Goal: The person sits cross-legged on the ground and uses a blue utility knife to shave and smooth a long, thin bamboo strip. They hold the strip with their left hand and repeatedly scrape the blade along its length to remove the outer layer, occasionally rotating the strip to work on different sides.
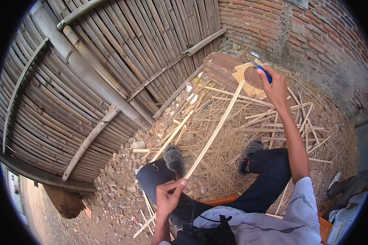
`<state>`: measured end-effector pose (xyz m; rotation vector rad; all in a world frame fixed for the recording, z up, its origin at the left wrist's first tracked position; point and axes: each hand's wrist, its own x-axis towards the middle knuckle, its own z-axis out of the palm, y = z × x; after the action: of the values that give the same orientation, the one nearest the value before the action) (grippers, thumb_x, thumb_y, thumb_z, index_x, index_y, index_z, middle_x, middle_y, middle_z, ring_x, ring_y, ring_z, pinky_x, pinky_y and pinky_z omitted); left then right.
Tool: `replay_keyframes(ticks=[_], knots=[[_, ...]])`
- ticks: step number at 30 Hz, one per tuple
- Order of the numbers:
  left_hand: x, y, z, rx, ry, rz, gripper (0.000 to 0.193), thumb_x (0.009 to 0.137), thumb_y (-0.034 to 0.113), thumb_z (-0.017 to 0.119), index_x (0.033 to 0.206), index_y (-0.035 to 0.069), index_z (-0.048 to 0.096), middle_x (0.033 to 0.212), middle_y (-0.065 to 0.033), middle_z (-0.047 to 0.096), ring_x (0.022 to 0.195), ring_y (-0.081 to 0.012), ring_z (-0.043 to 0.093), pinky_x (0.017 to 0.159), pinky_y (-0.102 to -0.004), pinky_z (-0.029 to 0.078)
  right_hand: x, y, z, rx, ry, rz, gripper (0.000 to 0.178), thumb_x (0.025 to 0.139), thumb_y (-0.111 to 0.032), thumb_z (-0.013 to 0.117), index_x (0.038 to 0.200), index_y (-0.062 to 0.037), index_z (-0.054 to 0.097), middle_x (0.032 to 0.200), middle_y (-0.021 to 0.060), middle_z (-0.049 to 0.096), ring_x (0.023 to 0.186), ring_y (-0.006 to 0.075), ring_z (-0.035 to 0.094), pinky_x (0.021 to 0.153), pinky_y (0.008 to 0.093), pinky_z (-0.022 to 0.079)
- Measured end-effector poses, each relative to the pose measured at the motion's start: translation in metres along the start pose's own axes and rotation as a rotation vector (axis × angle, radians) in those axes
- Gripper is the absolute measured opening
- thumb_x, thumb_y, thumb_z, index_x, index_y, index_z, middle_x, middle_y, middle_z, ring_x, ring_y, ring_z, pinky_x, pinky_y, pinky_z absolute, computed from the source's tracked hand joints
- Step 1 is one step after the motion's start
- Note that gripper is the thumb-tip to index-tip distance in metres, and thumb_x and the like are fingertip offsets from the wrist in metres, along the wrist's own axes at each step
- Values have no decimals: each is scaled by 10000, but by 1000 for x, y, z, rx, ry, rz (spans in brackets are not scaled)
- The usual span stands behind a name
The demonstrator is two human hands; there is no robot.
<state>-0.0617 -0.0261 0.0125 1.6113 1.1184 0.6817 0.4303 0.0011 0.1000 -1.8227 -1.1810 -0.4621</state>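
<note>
My left hand (169, 199) pinches the near end of a long, pale split-bamboo strip (215, 132) between thumb and fingers. The strip slants away over my lap and the ground, its far end beside a tan, jagged-edged flat piece with a round opening (238, 77). That piece lies on a dark reddish-brown wooden board (218, 67). Closed around a blue-handled knife (267, 75), my right hand (277, 92) is above the board's right side. The knife's blade points up and left, away from the strip's far end.
Several loose bamboo strips (274, 136) lie crossed on straw-like shavings (216, 151) between and beyond my feet. A bamboo wall (122, 53) rises at left, a brick wall (265, 24) at far right. Stones (122, 163) line the left. Another person's leg (347, 183) shows at right.
</note>
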Motion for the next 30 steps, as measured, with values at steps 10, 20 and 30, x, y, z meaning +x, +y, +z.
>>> replay_keyframes(ticks=[10,20,30], knots=[[24,7,13,5,152,141,261,1044,145,779,1255,-5,808,748,-21,616,695,-60,476,590,-271,359,-77,-76,-16,272,-262,31,358,1067,-367,729,1120,-15,764,739,122,667,608,222,605,599,370,470],[31,48,49,-198,-19,140,253,1047,126,777,1257,-14,803,838,-9,652,729,-30,522,601,-241,399,-194,-143,-1,416,-328,-225,291,964,-308,845,1080,-61,746,925,92,785,696,257,766,580,367,583],[30,51,54,-162,0,192,224,1031,110,796,1193,-44,802,833,-34,670,749,-55,509,612,-264,412,-194,-150,-5,377,-358,-286,282,955,-319,839,1093,-84,762,882,69,767,677,259,755,560,375,570]])
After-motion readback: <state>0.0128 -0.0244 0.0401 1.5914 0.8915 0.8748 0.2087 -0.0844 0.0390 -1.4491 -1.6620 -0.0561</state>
